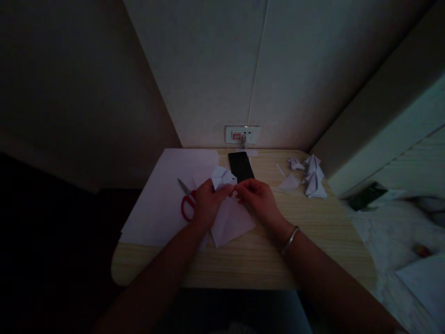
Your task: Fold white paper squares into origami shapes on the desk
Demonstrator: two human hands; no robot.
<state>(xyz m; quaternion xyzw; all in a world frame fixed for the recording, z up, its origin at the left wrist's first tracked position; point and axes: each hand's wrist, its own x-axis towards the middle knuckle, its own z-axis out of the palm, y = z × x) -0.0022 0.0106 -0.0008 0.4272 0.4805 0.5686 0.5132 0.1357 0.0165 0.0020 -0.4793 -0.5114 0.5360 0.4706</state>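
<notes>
A small piece of folded white paper [221, 177] is held up over the middle of the table. My left hand [207, 203] grips it from the left, thumb on the near side. My right hand [257, 197] pinches at its right corner with thumb and forefinger. Beneath both hands lies a creased sheet of white paper [231, 226]. Scissors with red handles [187, 206] rest just left of my left hand, partly covered by it. A black phone [241, 166] lies behind my hands.
A stack of white paper [153, 204] covers the table's left side. Several folded paper figures [314, 178] stand at the back right, near a loose paper scrap [289, 183]. A wall socket [242, 134] with a plug sits above the wooden table [313, 241].
</notes>
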